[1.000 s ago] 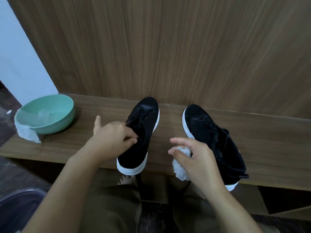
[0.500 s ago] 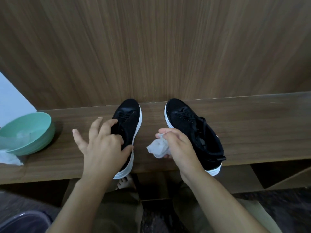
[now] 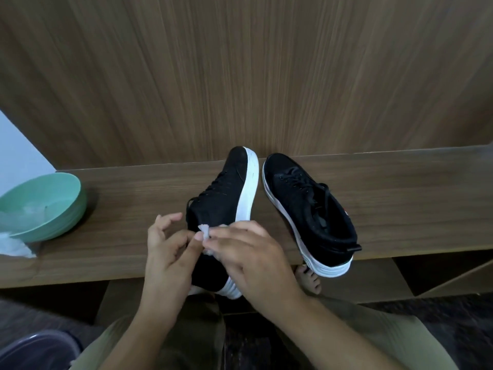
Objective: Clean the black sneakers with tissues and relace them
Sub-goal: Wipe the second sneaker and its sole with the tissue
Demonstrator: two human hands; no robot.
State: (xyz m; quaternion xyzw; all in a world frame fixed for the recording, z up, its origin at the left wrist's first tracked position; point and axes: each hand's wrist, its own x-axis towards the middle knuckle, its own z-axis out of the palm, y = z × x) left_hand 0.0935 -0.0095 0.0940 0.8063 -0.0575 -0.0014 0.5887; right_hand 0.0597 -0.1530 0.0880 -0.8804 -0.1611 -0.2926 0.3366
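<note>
Running beneath a wood-grain wall panel [image 3: 240, 76], the brown wooden table [image 3: 400, 196] carried a mint-green bowl [image 3: 53, 209]; right hand [image 3: 253, 260] pinched crumpled white tissue [image 3: 205, 231], left hand [image 3: 165, 252] fingers loosely spread beside the tilted black white-soled sneaker [image 3: 226, 193].

1. Two shoes sit on the desk [image 3: 400, 188], side by side.
2. The left shoe [image 3: 226, 188] is tipped on its side.
3. The right shoe [image 3: 306, 206] stands flat.
4. A bowl [image 3: 53, 209] sits far left.

Black sneakers [image 3: 306, 206], mint-green bowl [image 3: 66, 209]
</note>
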